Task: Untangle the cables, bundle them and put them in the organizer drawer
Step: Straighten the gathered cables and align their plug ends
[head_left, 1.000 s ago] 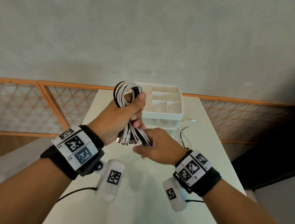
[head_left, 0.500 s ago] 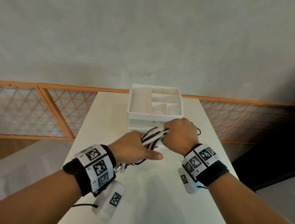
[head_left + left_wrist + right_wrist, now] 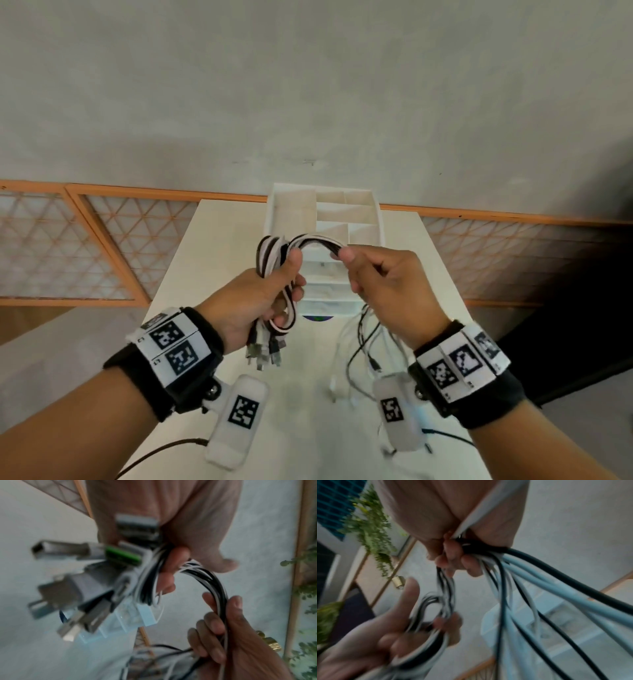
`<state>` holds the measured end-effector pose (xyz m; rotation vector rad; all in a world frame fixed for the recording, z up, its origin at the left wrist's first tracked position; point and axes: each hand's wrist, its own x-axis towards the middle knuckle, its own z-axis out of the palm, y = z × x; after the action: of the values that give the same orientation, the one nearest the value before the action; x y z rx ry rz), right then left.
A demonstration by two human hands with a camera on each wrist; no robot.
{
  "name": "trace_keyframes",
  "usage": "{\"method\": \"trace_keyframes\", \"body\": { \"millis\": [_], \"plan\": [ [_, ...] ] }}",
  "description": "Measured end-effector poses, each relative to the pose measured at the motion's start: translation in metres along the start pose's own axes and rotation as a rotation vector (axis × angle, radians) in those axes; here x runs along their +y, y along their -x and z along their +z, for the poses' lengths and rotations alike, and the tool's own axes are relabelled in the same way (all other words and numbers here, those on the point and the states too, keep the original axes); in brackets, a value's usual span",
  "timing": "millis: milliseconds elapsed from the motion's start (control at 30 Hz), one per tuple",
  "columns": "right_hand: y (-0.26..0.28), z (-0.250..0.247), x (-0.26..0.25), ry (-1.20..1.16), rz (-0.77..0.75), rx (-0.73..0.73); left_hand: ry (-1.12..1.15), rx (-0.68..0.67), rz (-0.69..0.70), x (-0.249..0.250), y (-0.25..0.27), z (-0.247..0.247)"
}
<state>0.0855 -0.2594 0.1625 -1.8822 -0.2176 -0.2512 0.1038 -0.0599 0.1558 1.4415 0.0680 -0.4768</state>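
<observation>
A bundle of black and white cables [image 3: 317, 240] arches between my two hands, above the table and in front of the white organizer [image 3: 274, 219]. My left hand [image 3: 291, 274] grips the looped part, and several USB plugs [image 3: 263, 356] hang below its palm. My right hand [image 3: 349, 263] pinches the same strands at the right end of the arch. Loose cable ends [image 3: 359, 346] trail from it down to the tabletop. The left wrist view shows blurred plugs [image 3: 82, 588] and the strands [image 3: 212, 582] running on to the right hand's fingers [image 3: 214, 626]. The right wrist view shows cables [image 3: 539, 585] fanning out below the curled fingers [image 3: 467, 563].
The organizer has open compartments on top and stacked drawer fronts [image 3: 325, 284] facing me. It stands at the far middle of a white table [image 3: 219, 260]. An orange lattice railing [image 3: 102, 246] runs behind the table. A small dark round object [image 3: 317, 318] lies at the organizer's foot.
My left hand dipped toward the table with the coil and has risen again. My right hand left the plug end, took the strands to the right, and now stretches them into an arch.
</observation>
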Motion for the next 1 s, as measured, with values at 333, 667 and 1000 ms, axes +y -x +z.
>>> {"method": "trace_keyframes", "body": {
  "millis": [333,667,1000],
  "plan": [
    [0.03,0.051,0.007,0.343,-0.425,-0.11,0.103,-0.064,0.019,0.014,0.007,0.019],
    [-0.013,0.015,-0.036,0.576,-0.492,-0.225,-0.145,-0.128,0.123,0.019,0.011,0.021],
    [-0.005,0.023,-0.031,-0.027,-0.022,-0.293,-0.009,-0.08,0.222,0.018,0.01,0.015]
  ]
}}
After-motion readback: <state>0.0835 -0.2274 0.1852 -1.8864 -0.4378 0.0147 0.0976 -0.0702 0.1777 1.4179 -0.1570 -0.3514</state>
